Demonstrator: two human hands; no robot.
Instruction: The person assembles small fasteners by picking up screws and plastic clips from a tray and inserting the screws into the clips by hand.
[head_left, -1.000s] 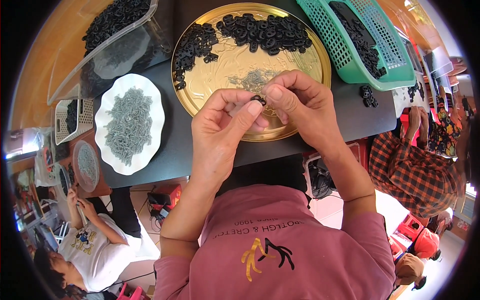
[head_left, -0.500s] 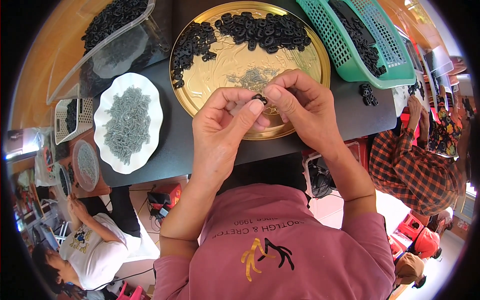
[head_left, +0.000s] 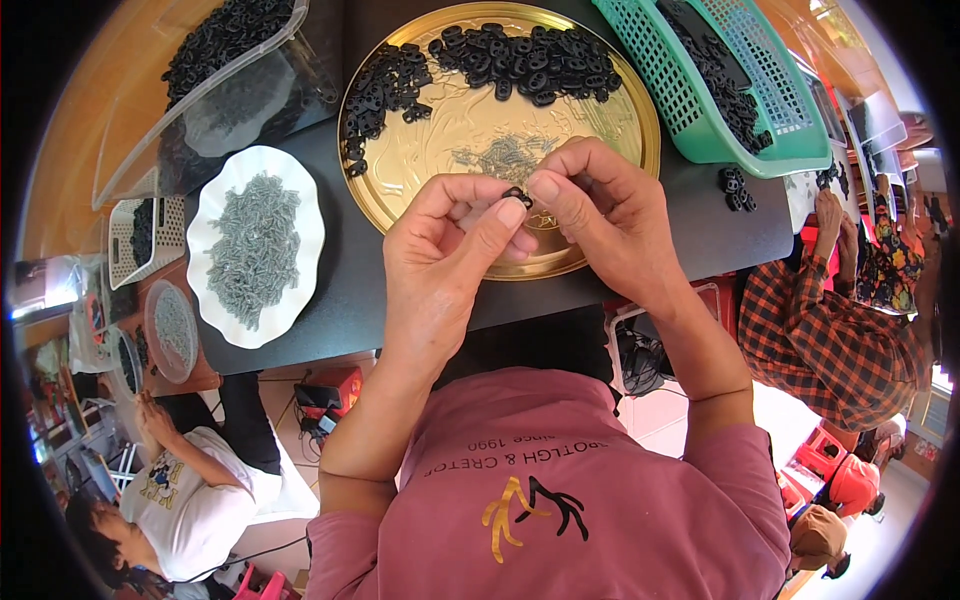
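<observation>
My left hand pinches a small black plastic piece between thumb and fingertips, above the near part of a round gold tray. Close beside it, my right hand has thumb and forefinger pressed together at the edge of the piece; whatever they hold is too small to make out. On the tray, many black oval pieces with holes line the far and left sides. A small heap of thin silvery pins or screws lies just beyond my fingers.
Left of the tray, a white wavy-edged plate carries a heap of silvery pins. A clear bin of black pieces stands far left. At right is a green basket with black pieces; several lie beside it. Other people sit on both sides.
Almost nothing differs. Both hands stay over the tray with the black piece in the left, and my right fingertips have shifted very slightly.
</observation>
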